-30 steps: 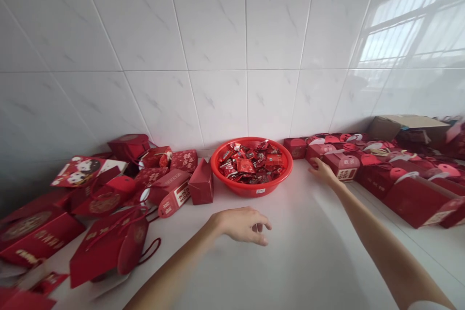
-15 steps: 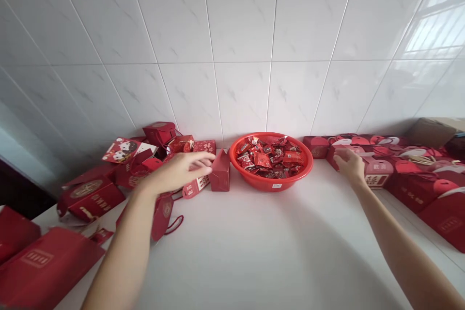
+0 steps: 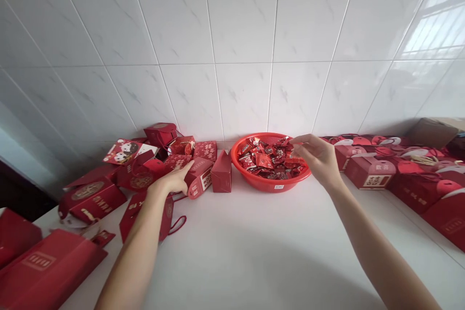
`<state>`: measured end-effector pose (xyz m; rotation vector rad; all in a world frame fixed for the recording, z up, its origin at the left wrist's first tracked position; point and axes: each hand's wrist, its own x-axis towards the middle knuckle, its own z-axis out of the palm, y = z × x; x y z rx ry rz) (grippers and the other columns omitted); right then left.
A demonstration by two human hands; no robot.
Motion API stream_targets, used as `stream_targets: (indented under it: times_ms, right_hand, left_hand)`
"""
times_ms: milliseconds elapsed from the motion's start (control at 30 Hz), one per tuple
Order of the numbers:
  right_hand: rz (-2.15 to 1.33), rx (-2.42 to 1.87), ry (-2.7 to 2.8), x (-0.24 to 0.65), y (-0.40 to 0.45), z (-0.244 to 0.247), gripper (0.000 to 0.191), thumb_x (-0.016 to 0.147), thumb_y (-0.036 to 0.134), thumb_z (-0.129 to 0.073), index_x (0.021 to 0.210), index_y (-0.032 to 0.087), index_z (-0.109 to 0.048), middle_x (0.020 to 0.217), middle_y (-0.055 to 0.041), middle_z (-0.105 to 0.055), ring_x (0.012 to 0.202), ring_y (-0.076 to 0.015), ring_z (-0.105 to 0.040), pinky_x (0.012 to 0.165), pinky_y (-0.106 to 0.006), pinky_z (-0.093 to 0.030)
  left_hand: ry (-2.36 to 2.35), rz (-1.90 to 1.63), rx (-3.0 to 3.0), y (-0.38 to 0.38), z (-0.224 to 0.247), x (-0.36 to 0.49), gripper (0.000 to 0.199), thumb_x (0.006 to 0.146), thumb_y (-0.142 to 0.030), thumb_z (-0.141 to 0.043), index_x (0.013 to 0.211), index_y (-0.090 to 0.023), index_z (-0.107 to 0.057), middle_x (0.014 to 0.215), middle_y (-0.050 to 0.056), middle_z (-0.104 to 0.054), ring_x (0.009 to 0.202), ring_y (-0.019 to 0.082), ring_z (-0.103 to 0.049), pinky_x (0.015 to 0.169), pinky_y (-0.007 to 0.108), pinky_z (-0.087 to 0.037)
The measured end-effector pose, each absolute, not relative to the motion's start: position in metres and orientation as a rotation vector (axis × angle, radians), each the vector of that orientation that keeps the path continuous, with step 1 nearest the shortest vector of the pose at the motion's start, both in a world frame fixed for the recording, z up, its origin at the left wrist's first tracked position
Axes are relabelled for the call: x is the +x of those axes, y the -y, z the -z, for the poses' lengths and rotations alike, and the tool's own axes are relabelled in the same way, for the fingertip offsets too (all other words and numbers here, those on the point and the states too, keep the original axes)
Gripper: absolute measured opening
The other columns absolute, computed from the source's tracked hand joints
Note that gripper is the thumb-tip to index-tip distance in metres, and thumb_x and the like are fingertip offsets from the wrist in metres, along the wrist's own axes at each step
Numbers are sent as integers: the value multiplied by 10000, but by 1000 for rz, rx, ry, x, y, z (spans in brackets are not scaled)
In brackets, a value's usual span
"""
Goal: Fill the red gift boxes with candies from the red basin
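My left hand (image 3: 170, 182) is at the left end of a red gift box (image 3: 201, 173), its index finger over the top and its thumb on the near side. Beside that box stands an upright red box (image 3: 222, 174) with a raised flap. My right hand (image 3: 317, 155) hovers over the right rim of a red plastic basket (image 3: 261, 184), its fingers stretched out and nothing visible in them. Small red-wrapped candies (image 3: 264, 160) fill the basket.
Red gift boxes (image 3: 92, 193) lie jumbled at the left, one with a corded handle (image 3: 178, 224). Rows of closed red boxes (image 3: 370, 172) stand at the right, with a brown carton (image 3: 432, 131) behind. A tiled wall (image 3: 243, 97) backs the white tabletop (image 3: 254, 247).
My left hand has moved left and down, from beside the upright box onto the gift box. My right hand has left the right-hand boxes and moved left to the basket.
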<state>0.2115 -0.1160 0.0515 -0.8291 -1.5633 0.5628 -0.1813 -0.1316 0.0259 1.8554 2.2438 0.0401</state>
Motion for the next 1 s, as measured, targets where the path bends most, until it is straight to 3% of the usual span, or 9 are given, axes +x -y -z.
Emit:
stream_targets:
  times_ms: [67,133,267,433,667,767,833,900,1000]
  right_hand:
    - [-611,-785,1592,197,120,-54,159,826,352,-665,884,206,-691,768,-18,-715,646,-173,-689,637,-313,-573]
    - [-635,-750,1624,184,123,-56,157,843,354,-656,891,207,-685,746,-13,-709,638,-169,-684,625,-304,-566]
    - [-677,-711,1674,166,128,-54,161,882,360,-628,920,213,-681,703,-5,-699,632,-171,-676,617,-303,-557]
    - [-710,-682,1751,158,130,-46,155,887,339,-613,897,203,-685,835,-41,-725,715,-183,-687,658,-316,-572]
    - [-704,-699,1842,157,140,-48,127,912,286,-595,938,197,-683,851,-35,-713,708,-156,-659,663,-292,-553]
    - [-664,-653,1890,156,150,-52,189,943,308,-592,1074,204,-679,839,-31,-696,705,-155,-652,658,-291,-558]
    - [-611,-584,1931,156,160,-56,310,959,346,-596,1241,224,-636,999,-67,-701,832,-181,-674,710,-311,-579]
    - [-521,-525,1989,157,171,-61,410,966,378,-598,1357,254,-580,1230,-109,-649,1093,-240,-643,823,-355,-584]
    - [-385,-543,2139,164,187,-68,393,977,390,-578,1359,304,-597,1373,-109,-570,1327,-305,-502,930,-417,-549]
  left_hand:
    - [-2265,43,1745,131,-28,-173,1158,640,-319,-755,1623,-244,-147,1672,220,-129,1496,392,-291,1089,445,-438]
    - [-2266,49,1767,130,-30,-167,1072,724,-401,-710,1622,-226,-151,1672,216,-140,1522,374,-223,1138,470,-378]
    - [-2232,-157,2024,125,-30,-169,764,835,-398,-589,1538,-171,-392,1572,167,-433,1447,309,-422,1130,383,-387]
    - [-2269,-575,2145,120,-33,-180,429,913,-427,-451,1163,-187,-705,1167,116,-755,1085,296,-692,929,341,-504]
    - [-2218,-1152,2328,146,-67,-169,367,898,-481,-487,920,-211,-734,914,81,-766,804,260,-691,719,331,-489]
    - [-2051,-1399,2421,172,-84,-150,294,930,-461,-532,901,-236,-718,854,38,-737,788,222,-668,700,313,-475]
    - [-1865,-1455,2515,188,-90,-132,222,939,-410,-572,905,-239,-709,876,21,-730,799,196,-660,720,297,-481]
    - [-1686,-1410,2610,200,-91,-112,191,949,-363,-588,875,-230,-702,826,3,-708,746,162,-635,695,270,-476]
    - [-1462,-1308,2648,207,-85,-84,206,972,-321,-573,847,-211,-695,719,-18,-647,642,122,-571,615,235,-442]
